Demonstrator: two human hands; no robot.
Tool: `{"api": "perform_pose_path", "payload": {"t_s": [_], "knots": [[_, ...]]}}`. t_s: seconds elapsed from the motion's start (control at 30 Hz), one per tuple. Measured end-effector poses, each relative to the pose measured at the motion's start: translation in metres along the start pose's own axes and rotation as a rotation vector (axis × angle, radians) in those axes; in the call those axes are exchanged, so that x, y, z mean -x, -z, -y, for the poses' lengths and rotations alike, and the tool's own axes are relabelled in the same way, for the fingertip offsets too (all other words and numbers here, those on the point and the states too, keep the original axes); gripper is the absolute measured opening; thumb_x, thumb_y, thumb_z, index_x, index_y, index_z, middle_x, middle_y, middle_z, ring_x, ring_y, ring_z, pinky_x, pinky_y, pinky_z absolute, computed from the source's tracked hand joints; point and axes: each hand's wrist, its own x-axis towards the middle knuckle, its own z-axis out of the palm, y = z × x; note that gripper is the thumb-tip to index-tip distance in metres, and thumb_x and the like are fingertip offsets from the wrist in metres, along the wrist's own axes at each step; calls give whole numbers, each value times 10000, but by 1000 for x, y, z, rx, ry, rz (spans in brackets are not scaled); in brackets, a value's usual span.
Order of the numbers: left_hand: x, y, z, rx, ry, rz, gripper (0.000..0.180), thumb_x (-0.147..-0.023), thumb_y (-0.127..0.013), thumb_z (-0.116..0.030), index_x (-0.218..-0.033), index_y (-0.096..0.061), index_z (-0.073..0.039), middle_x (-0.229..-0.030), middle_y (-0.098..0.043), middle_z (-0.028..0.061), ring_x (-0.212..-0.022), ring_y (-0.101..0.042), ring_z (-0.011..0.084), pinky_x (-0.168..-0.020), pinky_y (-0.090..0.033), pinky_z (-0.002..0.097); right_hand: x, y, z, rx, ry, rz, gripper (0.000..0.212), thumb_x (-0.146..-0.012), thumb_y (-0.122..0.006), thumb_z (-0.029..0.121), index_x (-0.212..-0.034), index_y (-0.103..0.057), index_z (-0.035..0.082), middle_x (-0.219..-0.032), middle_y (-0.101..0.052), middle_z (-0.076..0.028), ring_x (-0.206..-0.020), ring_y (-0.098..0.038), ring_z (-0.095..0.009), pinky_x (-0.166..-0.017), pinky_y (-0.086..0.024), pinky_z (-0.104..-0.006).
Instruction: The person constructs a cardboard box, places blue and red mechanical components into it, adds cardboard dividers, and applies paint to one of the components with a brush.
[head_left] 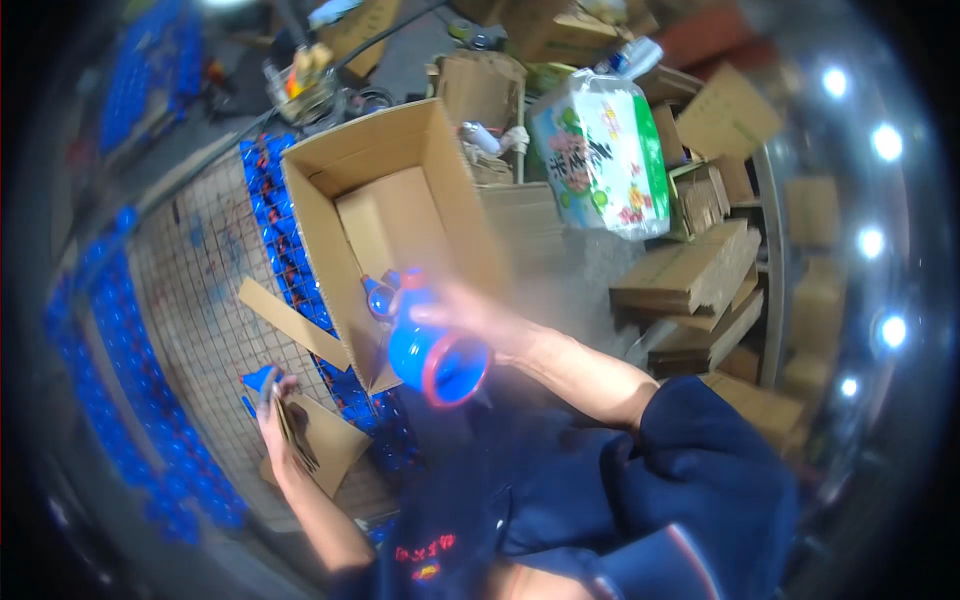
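Observation:
My right hand [470, 312], smeared by motion, grips a blue cup-shaped piece [410, 352] with a red rim, its wide mouth facing me. The piece is over the near edge of an open cardboard box [305, 215]. Inside the box, beside the piece, sit smaller blue parts [379, 297] with red edges. To the left, my left hand [272, 420] closes round a few thin cardboard pieces [298, 437]. A small blue part [260, 378] shows at its fingertips; whether it is held or lies behind them I cannot tell.
A wire-mesh table [200, 270] carries rows of blue pieces [130, 330] at left and more [270, 200] beside the box. A cardboard strip [290, 325] leans against the box. Flattened cartons [685, 270] are stacked at right, near a white-and-green plastic package [600, 150].

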Motion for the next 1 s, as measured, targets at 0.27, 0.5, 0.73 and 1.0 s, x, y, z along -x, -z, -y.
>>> {"api": "perform_pose_path", "payload": {"t_s": [0.27,0.5,0.73,1.0], "knots": [[99,-227,-138,20,342,774,984,-722,-818,-307,-1485,-269,-19,-1023,-633,102,-600,-624,159,-465,-461,255,51,4,64,369,389,240,423,-927,-670,366,-1174,-627,25,-1045,-658,-80,-995,-597,-154,-894,-461,-296],[44,-278,-145,-87,559,926,1004,-715,-839,-398,-1466,-287,-24,-1288,-511,76,-1153,-508,198,-941,-454,357,34,56,98,606,626,82,348,-938,-635,357,-1040,-693,29,-909,-644,-121,-928,-600,-295,-844,-471,-368],[-30,-322,-144,30,734,670,931,-744,-795,-410,-1456,-324,-41,-1301,-526,81,-1158,-528,211,-957,-460,383,-49,218,145,318,538,-668,345,-1016,-554,301,-991,-709,-7,-862,-705,-39,-809,-637,-107,-757,-509,-282],[-152,-308,-94,227,843,176,850,-776,-745,-423,-1444,-365,-60,-1317,-542,87,-1164,-551,226,-974,-467,413,-370,537,48,893,191,-985,528,-812,-755,298,-1254,-613,47,-1148,-668,-188,-1091,-638,-315,-962,-491,-392]]}}
